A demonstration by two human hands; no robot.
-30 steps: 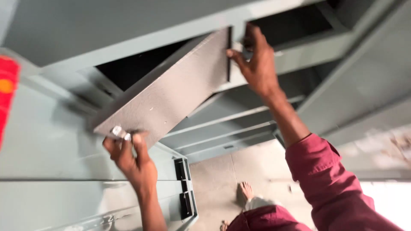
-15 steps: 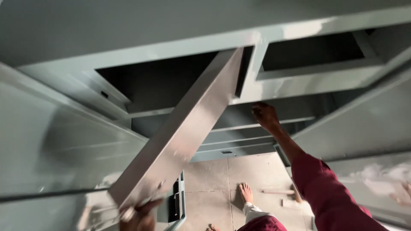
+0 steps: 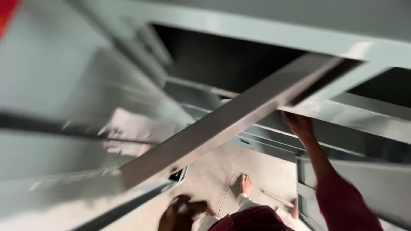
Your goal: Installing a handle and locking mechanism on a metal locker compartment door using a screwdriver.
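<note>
A long grey metal panel (image 3: 239,124) runs on a slant across the scene, its far end up at the right inside the dark opening of a grey steel cabinet frame (image 3: 265,32), its near end low at the left. The slant suits its length: tilted, it can pass the frame's rim. The right hand (image 3: 298,124) reaches up under the far end, pressed to the panel's underside where it meets a cross rail (image 3: 355,117), seemingly bearing its weight; whether the fingers curl around the edge cannot be told. The left hand (image 3: 182,214) sits low beneath the near end, blurred, so its grip cannot be told either. Below, a bare foot (image 3: 245,185) stands on the tiled floor (image 3: 214,175).
</note>
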